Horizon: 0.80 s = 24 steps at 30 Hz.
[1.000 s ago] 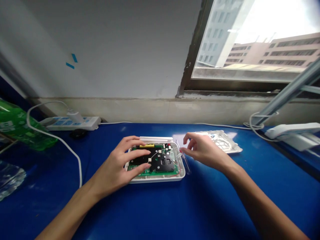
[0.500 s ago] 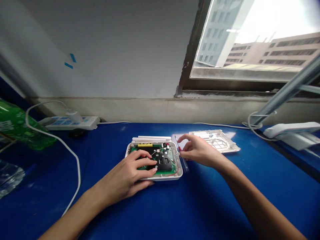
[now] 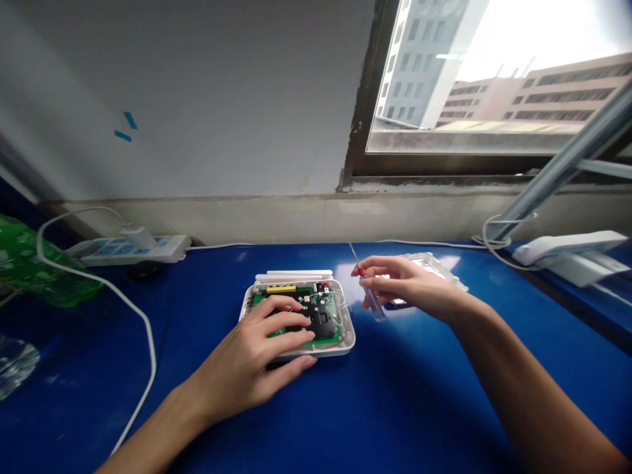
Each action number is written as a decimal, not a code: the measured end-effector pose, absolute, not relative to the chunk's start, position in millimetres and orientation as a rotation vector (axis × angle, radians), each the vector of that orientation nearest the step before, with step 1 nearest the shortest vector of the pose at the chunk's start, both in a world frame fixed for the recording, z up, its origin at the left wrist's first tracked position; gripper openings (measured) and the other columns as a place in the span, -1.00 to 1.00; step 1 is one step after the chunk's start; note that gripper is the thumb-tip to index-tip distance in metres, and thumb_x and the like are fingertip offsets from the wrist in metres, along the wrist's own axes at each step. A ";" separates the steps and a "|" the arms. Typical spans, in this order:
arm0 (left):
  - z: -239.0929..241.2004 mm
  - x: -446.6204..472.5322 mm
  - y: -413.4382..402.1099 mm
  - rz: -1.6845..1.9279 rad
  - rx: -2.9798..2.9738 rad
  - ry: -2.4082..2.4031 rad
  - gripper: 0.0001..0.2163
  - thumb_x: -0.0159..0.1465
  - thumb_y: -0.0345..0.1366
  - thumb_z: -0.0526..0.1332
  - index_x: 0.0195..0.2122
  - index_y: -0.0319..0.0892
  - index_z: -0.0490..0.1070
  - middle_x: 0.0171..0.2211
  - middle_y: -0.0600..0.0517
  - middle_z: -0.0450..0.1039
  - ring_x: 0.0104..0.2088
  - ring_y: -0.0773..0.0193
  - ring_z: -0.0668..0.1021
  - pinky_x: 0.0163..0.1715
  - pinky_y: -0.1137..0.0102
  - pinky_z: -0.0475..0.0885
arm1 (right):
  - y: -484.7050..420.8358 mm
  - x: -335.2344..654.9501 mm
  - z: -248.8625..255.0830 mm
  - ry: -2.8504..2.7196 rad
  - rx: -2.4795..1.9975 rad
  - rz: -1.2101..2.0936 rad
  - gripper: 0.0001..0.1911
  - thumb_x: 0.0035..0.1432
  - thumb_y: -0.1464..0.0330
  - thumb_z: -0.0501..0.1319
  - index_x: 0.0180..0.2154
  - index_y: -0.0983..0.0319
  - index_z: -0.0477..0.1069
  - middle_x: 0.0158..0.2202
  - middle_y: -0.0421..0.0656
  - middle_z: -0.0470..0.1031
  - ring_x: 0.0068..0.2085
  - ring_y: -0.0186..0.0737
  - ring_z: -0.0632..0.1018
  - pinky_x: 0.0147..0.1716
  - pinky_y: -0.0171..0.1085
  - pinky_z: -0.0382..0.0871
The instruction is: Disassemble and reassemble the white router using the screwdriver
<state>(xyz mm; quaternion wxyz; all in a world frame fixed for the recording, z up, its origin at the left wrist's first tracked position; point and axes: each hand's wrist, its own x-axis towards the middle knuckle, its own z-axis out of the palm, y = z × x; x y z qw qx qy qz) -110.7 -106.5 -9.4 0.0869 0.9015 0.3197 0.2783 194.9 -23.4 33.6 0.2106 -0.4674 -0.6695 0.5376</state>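
Left hand (image 3: 257, 352): palm down, fingers spread across the opened white device (image 3: 326, 321) on the table (image 3: 316, 421). Right hand (image 3: 412, 283), apart from it: fingers closed on screwdriver (image 3: 376, 307), shaft pointing toward wall (image 3: 237, 118).

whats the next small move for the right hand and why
Probably to turn the screwdriver so its tip faces the open white case: the right hand holds it beside the case with the tip towards the wall, while the left hand lies over the exposed circuit board.
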 end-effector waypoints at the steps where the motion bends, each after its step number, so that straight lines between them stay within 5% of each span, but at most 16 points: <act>1: -6.1 -106.2 -106.4 0.853 2.697 0.942 -0.80 0.40 -0.33 0.27 0.02 -0.09 0.57 0.03 -0.03 0.58 0.17 0.06 0.44 0.17 0.12 0.46 | -23.2 200.0 35.9 -1.835 -1.284 1.522 -0.59 0.24 0.09 0.29 0.01 0.19 0.52 -0.34 -0.13 0.59 -0.36 -0.21 0.59 -0.43 -0.31 0.39; 11: 19.6 -29.9 -74.2 0.665 2.705 1.139 -0.77 0.40 -0.26 0.24 0.03 -0.12 0.57 -0.04 -0.07 0.61 0.10 -0.02 0.48 0.10 0.08 0.48 | -2.1 265.1 30.7 -1.734 -1.426 0.844 -0.44 0.23 -0.07 0.21 -0.16 0.31 0.60 -0.42 -0.15 0.47 -0.50 -0.36 0.29 -0.55 -0.32 0.08; 15: 23.3 6.4 -44.9 0.455 2.730 1.243 -0.73 0.35 -0.17 0.28 -0.02 -0.18 0.59 -0.12 -0.16 0.62 -0.02 -0.09 0.55 -0.05 0.07 0.54 | -1.0 277.5 25.6 -1.884 -1.512 0.758 -0.49 0.18 -0.04 0.25 -0.36 0.29 0.60 -0.49 -0.14 0.50 -0.50 -0.31 0.37 -0.55 -0.32 0.12; 20: 29.6 3.6 -26.0 0.437 2.725 1.339 -0.83 0.35 -0.31 0.26 -0.10 -0.13 0.62 -0.21 -0.11 0.61 -0.11 -0.03 0.59 -0.19 0.19 0.54 | -9.1 246.7 24.8 -2.004 -1.613 0.566 -0.70 0.20 0.14 0.25 -0.40 0.21 0.59 -0.46 -0.13 0.61 -0.41 -0.17 0.56 -0.47 -0.30 0.26; 24: 28.9 -24.8 -32.7 0.527 2.697 1.400 -0.81 0.41 -0.28 0.20 -0.12 -0.13 0.62 -0.16 -0.09 0.60 -0.11 0.04 0.57 -0.11 0.19 0.51 | -24.9 197.5 19.3 -2.063 -1.683 0.357 -0.79 0.21 0.24 0.26 -0.40 0.18 0.57 -0.43 -0.10 0.62 -0.40 -0.13 0.58 -0.42 -0.26 0.28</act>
